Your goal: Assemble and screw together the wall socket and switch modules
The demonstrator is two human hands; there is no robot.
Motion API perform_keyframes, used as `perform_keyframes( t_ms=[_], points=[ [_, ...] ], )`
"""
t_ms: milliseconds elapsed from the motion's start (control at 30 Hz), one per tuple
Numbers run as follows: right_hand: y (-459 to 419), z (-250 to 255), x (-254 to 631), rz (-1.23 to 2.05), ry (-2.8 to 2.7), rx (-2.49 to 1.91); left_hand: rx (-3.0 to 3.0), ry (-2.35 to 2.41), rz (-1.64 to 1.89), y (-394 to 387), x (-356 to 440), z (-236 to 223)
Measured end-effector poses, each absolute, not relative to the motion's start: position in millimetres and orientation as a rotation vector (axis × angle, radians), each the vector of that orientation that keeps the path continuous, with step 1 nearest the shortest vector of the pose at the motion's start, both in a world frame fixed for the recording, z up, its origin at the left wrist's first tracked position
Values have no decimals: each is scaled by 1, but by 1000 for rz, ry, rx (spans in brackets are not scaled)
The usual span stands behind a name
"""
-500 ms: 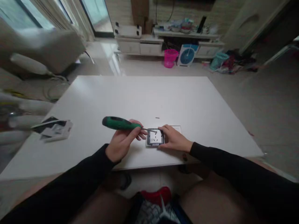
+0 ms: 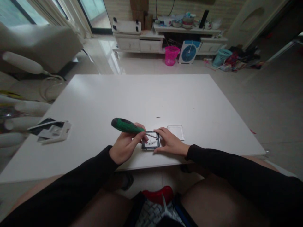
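A green and black screwdriver (image 2: 127, 125) lies in my left hand (image 2: 126, 145), its thin metal shaft slanting down to the right. The shaft's tip is at the right side of a wall socket (image 2: 150, 143), a white face with dark slots inside a dark frame. My right hand (image 2: 170, 142) grips the socket's right edge between thumb and fingers and keeps it flat on the white table (image 2: 132, 97). A white square cover frame (image 2: 175, 132) lies just behind my right hand. Whether the tip sits in a screw is too small to tell.
Beyond the socket lies a small dark screw-like piece (image 2: 158, 117). White and dark plate parts (image 2: 53, 130) are piled at the table's left edge. Past the table stand a pink basket (image 2: 171, 55), a blue-and-white fan (image 2: 188, 52) and a low white cabinet (image 2: 151, 46).
The socket and my right hand have shifted left, uncovering more of the cover frame. The screwdriver has moved right across the socket, its tip now at the right side.
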State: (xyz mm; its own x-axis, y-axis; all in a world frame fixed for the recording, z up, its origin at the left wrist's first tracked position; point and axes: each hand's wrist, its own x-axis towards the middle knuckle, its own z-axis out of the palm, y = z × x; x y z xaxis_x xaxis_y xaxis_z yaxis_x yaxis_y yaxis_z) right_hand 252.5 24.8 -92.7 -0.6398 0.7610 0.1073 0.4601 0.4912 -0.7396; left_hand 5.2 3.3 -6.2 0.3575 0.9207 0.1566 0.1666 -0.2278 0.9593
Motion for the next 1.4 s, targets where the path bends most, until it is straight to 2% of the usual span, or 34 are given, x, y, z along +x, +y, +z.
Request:
perform_keyframes(
  t_ms=[700,933,1400],
  points=[
    [17,-98,248,880,-2267,-893,1927,928,894,-2,5,-5],
    [15,-96,248,949,-2233,-824,2032,979,712,-3,2,-1],
    [17,-95,248,1035,-2223,-881,2042,971,671,-4,6,-3]
  ],
)
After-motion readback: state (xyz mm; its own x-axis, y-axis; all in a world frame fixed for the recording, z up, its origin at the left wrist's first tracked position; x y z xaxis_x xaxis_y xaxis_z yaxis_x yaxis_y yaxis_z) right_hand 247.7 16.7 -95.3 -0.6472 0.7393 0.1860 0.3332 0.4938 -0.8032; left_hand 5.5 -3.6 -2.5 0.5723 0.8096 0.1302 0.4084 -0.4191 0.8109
